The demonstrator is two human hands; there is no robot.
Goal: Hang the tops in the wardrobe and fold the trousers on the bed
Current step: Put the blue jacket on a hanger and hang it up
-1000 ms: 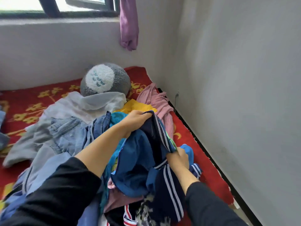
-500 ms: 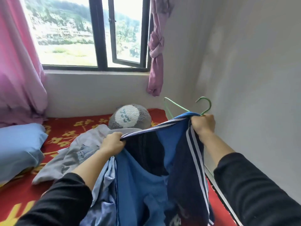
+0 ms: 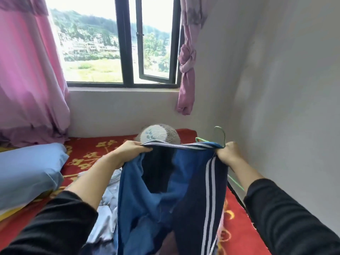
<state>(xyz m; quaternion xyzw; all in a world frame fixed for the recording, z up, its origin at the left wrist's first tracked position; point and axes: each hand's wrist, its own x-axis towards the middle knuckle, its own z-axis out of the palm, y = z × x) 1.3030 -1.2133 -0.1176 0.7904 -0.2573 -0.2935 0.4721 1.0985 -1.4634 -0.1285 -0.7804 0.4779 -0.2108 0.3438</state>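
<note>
I hold up a blue and navy garment with white side stripes, stretched between both hands above the bed. My left hand grips its top edge on the left. My right hand grips the right end of that edge together with a green wire hanger, whose hook sticks up beside the hand. The garment hangs down and hides most of the clothes pile; a light blue denim piece shows below my left forearm.
A light blue pillow lies on the left of the red flowered bed cover. A grey and white plush ball sits against the wall under the window. Pink curtains hang at left, a knotted one at right. The white wall stands close on the right.
Both hands have lifted the striped garment out of the pile and spread its top edge apart. The hanger came up with the right hand. The view has tilted up to the window.
</note>
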